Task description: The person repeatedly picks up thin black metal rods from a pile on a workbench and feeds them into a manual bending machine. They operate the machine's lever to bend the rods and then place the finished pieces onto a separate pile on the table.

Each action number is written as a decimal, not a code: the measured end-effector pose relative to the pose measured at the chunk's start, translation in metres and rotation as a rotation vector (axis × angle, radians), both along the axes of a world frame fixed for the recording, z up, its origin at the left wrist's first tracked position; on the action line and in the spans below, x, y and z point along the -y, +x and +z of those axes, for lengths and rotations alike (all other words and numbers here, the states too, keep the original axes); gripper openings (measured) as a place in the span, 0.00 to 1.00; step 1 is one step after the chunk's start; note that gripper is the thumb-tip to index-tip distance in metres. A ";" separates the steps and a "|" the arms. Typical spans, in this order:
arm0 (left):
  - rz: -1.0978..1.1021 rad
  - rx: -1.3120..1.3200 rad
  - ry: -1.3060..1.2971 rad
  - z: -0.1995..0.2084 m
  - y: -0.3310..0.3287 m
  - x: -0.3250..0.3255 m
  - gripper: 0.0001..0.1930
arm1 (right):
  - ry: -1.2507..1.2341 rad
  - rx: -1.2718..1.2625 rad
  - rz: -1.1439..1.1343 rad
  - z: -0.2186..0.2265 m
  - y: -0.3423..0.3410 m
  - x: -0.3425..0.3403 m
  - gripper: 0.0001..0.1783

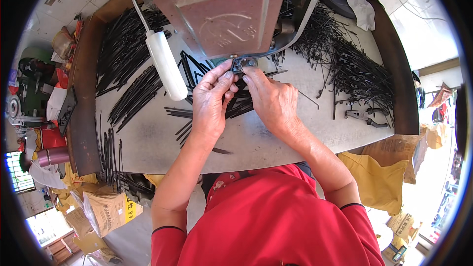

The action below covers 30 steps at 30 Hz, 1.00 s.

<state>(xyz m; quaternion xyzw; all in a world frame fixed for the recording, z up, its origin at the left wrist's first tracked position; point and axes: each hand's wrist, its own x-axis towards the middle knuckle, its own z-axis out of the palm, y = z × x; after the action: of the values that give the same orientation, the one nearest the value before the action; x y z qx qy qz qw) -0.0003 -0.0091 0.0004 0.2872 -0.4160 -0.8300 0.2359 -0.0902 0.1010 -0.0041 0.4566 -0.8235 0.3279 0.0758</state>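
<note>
Clearly both hands, left hand (211, 99) and right hand (270, 99), pinch together on a small black metal piece (237, 65) held right under the press machine (224, 12), so fingertips could get nipped if it came down. Loose black rods (130, 93) crowd the worktop (276, 138), the white lever handle (166, 65) hangs close, and pliers (365, 116) lie well apart.

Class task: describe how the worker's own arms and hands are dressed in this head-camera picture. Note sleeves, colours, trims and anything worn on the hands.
Both arms wear short red sleeves with a thin dark trim at the cuff; the forearms below are bare. The left hand and right hand are bare too: no gloves, and no rings, watch or bands show from this view.
</note>
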 end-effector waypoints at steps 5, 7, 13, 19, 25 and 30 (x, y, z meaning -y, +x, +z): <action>0.004 0.024 -0.042 0.000 -0.001 0.000 0.16 | 0.008 0.010 -0.036 -0.004 0.000 0.003 0.10; -0.002 0.017 -0.006 0.000 -0.001 0.001 0.16 | 0.014 0.010 -0.041 -0.006 0.000 0.003 0.10; 0.003 0.017 0.038 0.000 0.001 0.003 0.16 | 0.033 0.011 -0.034 -0.007 0.002 0.005 0.10; -0.002 0.007 0.097 -0.001 0.002 0.003 0.15 | 0.003 0.059 -0.012 -0.006 0.005 0.004 0.08; -0.019 0.039 0.051 0.001 0.001 0.006 0.15 | 0.017 0.077 -0.004 -0.003 0.003 0.005 0.08; -0.001 0.180 -0.412 0.003 -0.001 0.005 0.12 | 0.123 0.118 -0.012 0.001 0.003 0.004 0.07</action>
<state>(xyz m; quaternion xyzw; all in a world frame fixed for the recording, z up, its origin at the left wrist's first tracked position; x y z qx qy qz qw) -0.0009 -0.0141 0.0035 0.3058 -0.5960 -0.6987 0.2512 -0.0872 0.0971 -0.0027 0.4353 -0.8479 0.3026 0.0009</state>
